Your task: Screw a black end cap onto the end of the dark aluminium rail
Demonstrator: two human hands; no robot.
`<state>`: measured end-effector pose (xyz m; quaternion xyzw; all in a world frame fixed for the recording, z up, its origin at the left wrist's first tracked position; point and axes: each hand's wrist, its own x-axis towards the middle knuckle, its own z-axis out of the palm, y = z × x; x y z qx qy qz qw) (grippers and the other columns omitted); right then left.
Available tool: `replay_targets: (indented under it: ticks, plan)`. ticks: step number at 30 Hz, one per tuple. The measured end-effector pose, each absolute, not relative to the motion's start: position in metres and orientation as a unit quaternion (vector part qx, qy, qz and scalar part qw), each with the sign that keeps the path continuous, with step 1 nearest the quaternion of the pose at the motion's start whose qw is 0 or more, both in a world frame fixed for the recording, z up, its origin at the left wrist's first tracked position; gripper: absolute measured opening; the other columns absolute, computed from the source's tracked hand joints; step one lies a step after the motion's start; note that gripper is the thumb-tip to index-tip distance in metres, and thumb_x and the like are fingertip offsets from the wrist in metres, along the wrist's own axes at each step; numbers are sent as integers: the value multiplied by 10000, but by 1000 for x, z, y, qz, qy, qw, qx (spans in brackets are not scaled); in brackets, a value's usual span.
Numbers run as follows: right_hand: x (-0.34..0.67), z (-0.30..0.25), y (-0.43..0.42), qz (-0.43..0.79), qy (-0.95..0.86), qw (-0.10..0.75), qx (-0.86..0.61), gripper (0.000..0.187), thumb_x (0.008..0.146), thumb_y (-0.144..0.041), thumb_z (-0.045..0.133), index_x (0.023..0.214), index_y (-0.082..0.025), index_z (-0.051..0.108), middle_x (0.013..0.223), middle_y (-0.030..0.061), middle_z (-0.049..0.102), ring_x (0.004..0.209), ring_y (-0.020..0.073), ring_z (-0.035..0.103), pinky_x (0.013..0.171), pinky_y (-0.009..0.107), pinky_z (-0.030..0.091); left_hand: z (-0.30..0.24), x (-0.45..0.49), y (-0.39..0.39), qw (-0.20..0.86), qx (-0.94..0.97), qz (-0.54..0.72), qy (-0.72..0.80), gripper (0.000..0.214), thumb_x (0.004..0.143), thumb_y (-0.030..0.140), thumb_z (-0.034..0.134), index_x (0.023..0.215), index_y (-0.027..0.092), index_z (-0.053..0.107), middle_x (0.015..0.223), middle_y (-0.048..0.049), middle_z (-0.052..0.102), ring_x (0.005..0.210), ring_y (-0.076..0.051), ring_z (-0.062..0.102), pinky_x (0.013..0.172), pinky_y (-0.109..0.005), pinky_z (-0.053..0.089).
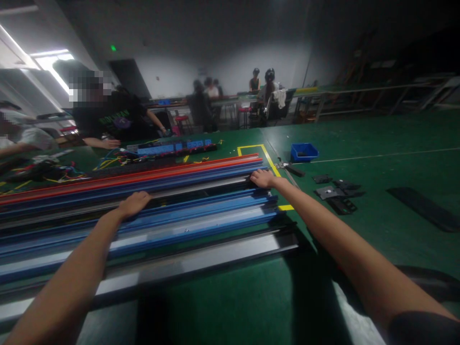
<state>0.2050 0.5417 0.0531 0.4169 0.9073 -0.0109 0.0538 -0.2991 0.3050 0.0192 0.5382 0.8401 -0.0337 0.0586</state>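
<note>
Long metal profiles in several colours lie side by side across the table. My right hand (262,178) is closed over the right end of a black profile (204,186) with a pale inner strip. Farther left, my left hand (135,204) is closed on the same profile; its fingertips are partly hidden. Just beyond it are dark blue profiles (201,174) and an orange-red profile (194,165). On the near side, blue profiles (223,218) run parallel, and a black profile with a silvery face (230,254) lies closest to me.
Yellow tape (269,159) marks the green table (381,143). A blue bin (304,152), a dark-handled tool (293,168), black plates (338,191) and a dark flat strip (424,207) lie right. Across the table, a person (115,117) stands near wires and a blue-topped strip (172,147).
</note>
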Motion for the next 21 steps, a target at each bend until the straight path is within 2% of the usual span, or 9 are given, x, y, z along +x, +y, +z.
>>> replay_targets:
  ticks: [7, 13, 17, 21]
  plan:
    - [201, 53, 551, -26, 909, 51, 413, 382, 1056, -373, 680, 1376, -166, 643, 1380, 119, 649, 1189, 260, 680, 1007, 479, 595, 23, -298, 311, 94, 521, -38, 848, 572, 1001, 453, 221, 1283, 155, 621, 1467, -180, 605, 1379, -321, 542, 1152, -555, 434]
    - [198, 55, 556, -36, 913, 46, 404, 370, 1061, -373, 672, 1373, -176, 646, 1385, 118, 647, 1182, 254, 680, 1005, 470, 596, 25, -299, 318, 92, 511, -32, 854, 562, 1008, 446, 224, 1256, 150, 632, 1442, -177, 628, 1353, -323, 543, 1152, -561, 429]
    - [197, 54, 559, -44, 914, 53, 400, 395, 1061, -405, 664, 1381, -175, 641, 1405, 123, 637, 1230, 270, 659, 1053, 505, 562, 21, -306, 321, 89, 516, -29, 851, 572, 995, 476, 268, 1283, 147, 638, 1457, -181, 623, 1350, -328, 535, 1155, -579, 413]
    - [196, 53, 562, -53, 912, 64, 401, 354, 1116, -390, 480, 1334, -187, 673, 1403, 149, 655, 1332, 330, 608, 1150, 590, 470, 16, -313, 323, 67, 533, -22, 843, 569, 1003, 488, 285, 1234, 135, 667, 1364, -179, 680, 1244, -306, 588, 1124, -573, 434]
